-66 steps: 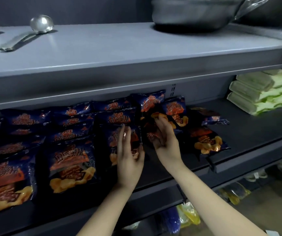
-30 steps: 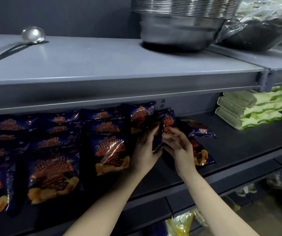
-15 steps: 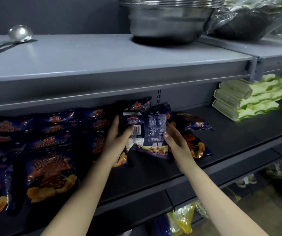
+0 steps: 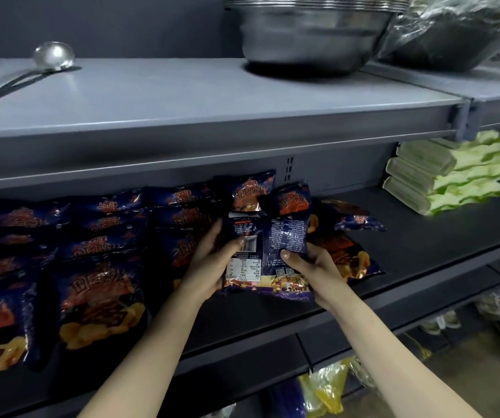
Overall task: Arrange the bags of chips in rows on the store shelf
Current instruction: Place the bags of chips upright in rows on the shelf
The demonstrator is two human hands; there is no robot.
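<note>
Since a second ago the dark blue foil chip bag (image 4: pixel 268 254) has turned back-face out, clasped at both edges by left grip (image 4: pixel 212 263) and right grip (image 4: pixel 312 267) over the dark shelf (image 4: pixel 423 245); rows of matching bags (image 4: pixel 101 294) are laid at left, while the loose bags behind (image 4: pixel 345 257) appear outstanding.

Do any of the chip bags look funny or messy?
Yes. The bag held by the left hand and right hand shows its back, barcode and small print, while the rowed bags show fronts. Right of it, loose bags lie tilted and overlapping.
</note>
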